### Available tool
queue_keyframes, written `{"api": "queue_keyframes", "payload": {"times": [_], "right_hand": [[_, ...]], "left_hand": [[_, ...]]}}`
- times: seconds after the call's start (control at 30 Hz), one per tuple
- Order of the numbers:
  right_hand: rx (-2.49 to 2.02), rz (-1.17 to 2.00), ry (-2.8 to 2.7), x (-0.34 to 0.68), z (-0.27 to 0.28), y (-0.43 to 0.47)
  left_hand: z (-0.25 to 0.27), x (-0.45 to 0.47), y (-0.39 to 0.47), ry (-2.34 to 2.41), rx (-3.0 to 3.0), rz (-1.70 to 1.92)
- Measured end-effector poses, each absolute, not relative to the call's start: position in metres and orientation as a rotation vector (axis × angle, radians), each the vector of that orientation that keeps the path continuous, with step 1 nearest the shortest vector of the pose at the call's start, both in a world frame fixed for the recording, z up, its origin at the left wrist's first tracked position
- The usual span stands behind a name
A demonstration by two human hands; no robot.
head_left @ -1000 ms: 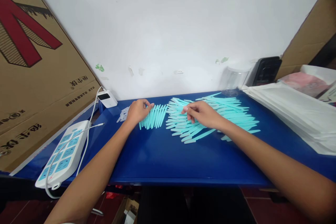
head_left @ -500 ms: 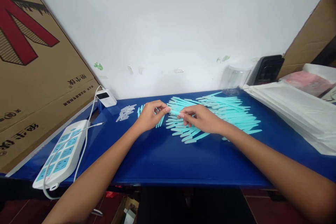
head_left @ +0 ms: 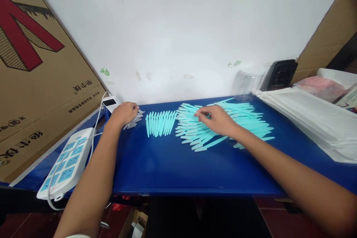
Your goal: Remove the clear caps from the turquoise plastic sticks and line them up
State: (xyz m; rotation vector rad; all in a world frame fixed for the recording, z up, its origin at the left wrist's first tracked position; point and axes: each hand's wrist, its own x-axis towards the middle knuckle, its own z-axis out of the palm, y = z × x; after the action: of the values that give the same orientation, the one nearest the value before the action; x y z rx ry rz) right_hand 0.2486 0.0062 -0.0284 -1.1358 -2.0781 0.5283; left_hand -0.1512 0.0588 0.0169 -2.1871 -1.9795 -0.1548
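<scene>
Left hand (head_left: 124, 114), left of centre: palm down, fingers curled at the translucent pieces (head_left: 134, 122); cannot tell whether its grip holds any. Right hand (head_left: 217, 119), right of centre: thumb and forefinger drawn together over the mint-green stick pile (head_left: 192, 134), grip contents unclear; pile's pale ends point left to lower left. Mid-frame on blue counter (head_left: 173, 167): stick row (head_left: 160, 123), long axes near vertical.

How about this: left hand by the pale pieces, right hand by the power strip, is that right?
Not the power strip: in the head view, the right hand is over the green sticks. The left hand is by the pale pieces.
</scene>
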Motion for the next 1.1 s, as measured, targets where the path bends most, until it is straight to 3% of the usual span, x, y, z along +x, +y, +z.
{"api": "queue_keyframes", "payload": {"times": [0.17, 0.27, 0.5, 0.67, 0.87, 1.1], "right_hand": [[-1.115, 0.509, -2.025, 0.247, -0.028, 0.006], [-1.094, 0.548, -1.982, 0.248, -0.026, 0.006], [-1.06, 0.917, -1.849, 0.241, -0.019, -0.003], [-1.048, 1.042, -1.868, 0.229, -0.018, -0.013], [-0.983, 1.133, -1.895, 0.223, -0.019, -0.019], [-1.084, 1.041, -1.899, 0.233, -0.015, -0.012]], "left_hand": [[0.012, -0.163, 0.058, -2.159, -2.024, -0.034], [0.01, -0.161, 0.059, -2.047, -1.999, -0.15], [-0.001, -0.072, 0.041, -1.749, -2.511, -1.345], [-0.017, -0.01, 0.008, -1.781, -2.944, -1.758], [-0.022, 0.0, -0.003, -1.822, -3.085, -1.903], [-0.007, -0.056, 0.039, -1.985, -2.755, -1.8]]}}
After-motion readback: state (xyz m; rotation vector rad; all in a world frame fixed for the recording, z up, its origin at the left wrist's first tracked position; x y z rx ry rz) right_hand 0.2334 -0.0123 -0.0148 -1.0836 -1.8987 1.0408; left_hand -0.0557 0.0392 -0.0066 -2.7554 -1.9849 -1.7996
